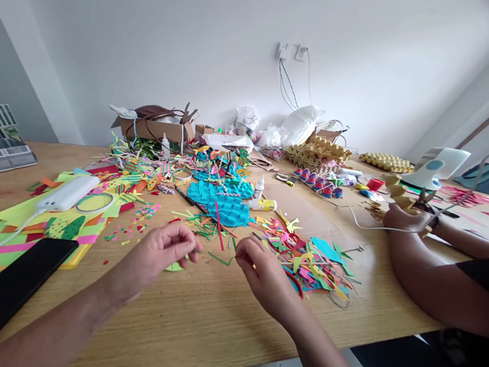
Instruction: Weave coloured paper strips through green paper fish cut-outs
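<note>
My left hand (157, 256) hovers just above the wooden table (197, 317), fingers curled in a pinch over a small light-green paper piece (175, 267). My right hand (262, 272) is beside it, fingertips pinched on a thin green paper strip (221, 258) that lies between the two hands. Just beyond them are blue scalloped paper shapes (225, 202) and a pile of coloured paper scraps (306, 259).
A black phone (13, 288) and a white power bank (68, 192) on coloured sheets lie at the left. A glue bottle (264, 205) lies mid-table. Boxes, bags and egg trays (317, 150) stand at the back. A co-worker's arms (435, 271) hold pliers at the right.
</note>
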Motion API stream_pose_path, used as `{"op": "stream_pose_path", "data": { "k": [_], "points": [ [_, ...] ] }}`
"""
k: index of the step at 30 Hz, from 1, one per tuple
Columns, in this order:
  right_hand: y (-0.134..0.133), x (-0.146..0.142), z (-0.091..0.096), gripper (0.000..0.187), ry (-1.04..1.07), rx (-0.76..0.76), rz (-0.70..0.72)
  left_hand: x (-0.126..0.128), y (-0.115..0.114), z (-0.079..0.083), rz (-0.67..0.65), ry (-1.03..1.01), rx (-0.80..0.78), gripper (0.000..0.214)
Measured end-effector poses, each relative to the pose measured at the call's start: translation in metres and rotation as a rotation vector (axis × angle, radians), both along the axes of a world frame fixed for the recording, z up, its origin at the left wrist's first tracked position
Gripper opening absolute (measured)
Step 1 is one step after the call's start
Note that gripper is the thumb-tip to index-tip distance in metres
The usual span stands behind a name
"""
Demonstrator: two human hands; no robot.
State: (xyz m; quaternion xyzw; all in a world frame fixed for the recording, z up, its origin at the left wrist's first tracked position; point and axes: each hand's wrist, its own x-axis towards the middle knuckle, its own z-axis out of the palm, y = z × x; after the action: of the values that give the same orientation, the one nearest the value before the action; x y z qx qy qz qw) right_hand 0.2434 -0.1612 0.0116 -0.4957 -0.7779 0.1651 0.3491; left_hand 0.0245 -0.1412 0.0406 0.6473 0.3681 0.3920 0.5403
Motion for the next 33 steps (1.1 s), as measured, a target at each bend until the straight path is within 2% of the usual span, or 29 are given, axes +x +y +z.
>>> {"op": "stream_pose_path", "data": {
  "k": [4,6,8,11,13,16,19,26,31,33],
  "points": [
    [0.001,0.005,0.001,0.015,-0.118,0.195,0.052,-0.020,-0.006,-0.003,-0.374,0.076,-0.130,0.013],
    [0.000,0.006,0.003,0.016,-0.178,0.254,0.119,-0.030,-0.001,-0.002,-0.495,0.128,-0.148,0.018],
    [-0.002,0.005,0.006,0.018,-0.234,0.275,0.188,-0.034,0.007,-0.001,-0.449,0.122,-0.123,0.023],
    [-0.006,0.000,0.011,0.021,-0.295,0.306,0.271,-0.028,0.015,-0.001,-0.189,0.047,-0.089,0.020],
    [-0.008,-0.004,0.013,0.021,-0.327,0.334,0.297,-0.018,0.018,-0.002,-0.073,0.042,-0.076,0.017],
    [-0.008,-0.010,0.013,0.023,-0.392,0.353,0.304,-0.005,0.018,-0.004,-0.074,0.083,-0.022,0.021],
    [-0.006,-0.013,0.011,0.025,-0.483,0.374,0.297,0.003,0.017,-0.006,-0.066,0.043,-0.004,0.024],
    [0.005,-0.016,0.008,0.024,-0.517,0.419,0.275,0.011,0.016,-0.007,-0.228,0.056,-0.196,0.025],
    [0.007,-0.020,0.005,0.027,-0.471,0.385,0.308,0.016,0.015,-0.009,-0.123,0.052,-0.087,0.016],
    [0.006,-0.020,0.002,0.026,-0.357,0.325,0.314,0.016,0.015,-0.008,-0.092,0.061,-0.048,0.016]
  ]
}}
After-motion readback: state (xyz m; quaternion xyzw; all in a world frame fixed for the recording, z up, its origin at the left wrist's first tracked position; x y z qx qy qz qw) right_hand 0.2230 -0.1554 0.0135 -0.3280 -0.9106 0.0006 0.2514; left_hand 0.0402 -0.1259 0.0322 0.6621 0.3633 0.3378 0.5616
